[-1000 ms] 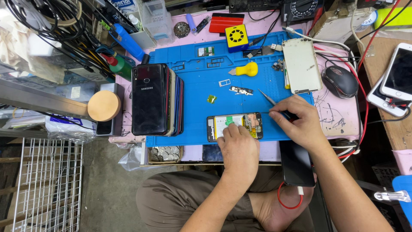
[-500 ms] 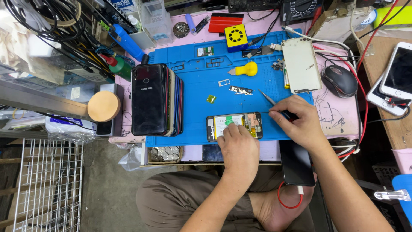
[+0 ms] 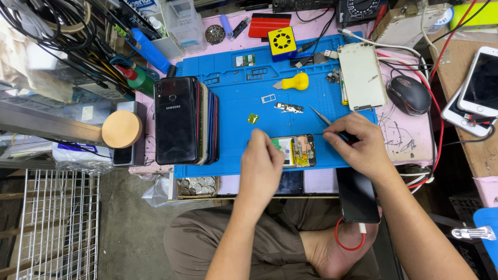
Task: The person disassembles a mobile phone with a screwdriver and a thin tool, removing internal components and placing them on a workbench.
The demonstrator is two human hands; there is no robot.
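I judge the work midway: the small opened phone (image 3: pixel 294 151) lies back-off on the blue rubber mat (image 3: pixel 233 109), my left hand (image 3: pixel 261 168) pressing it, my right hand (image 3: pixel 358 145) gripping thin metal tweezers (image 3: pixel 320 116), small parts unmounted.

Dark phone screens (image 3: pixel 487 80) at right edge

Left hand (image 3: pixel 262 163) steadies opened phone (image 3: pixel 294 151) on blue mat (image 3: pixel 244 103); right hand (image 3: pixel 358 142) grips tweezers (image 3: pixel 324 120).
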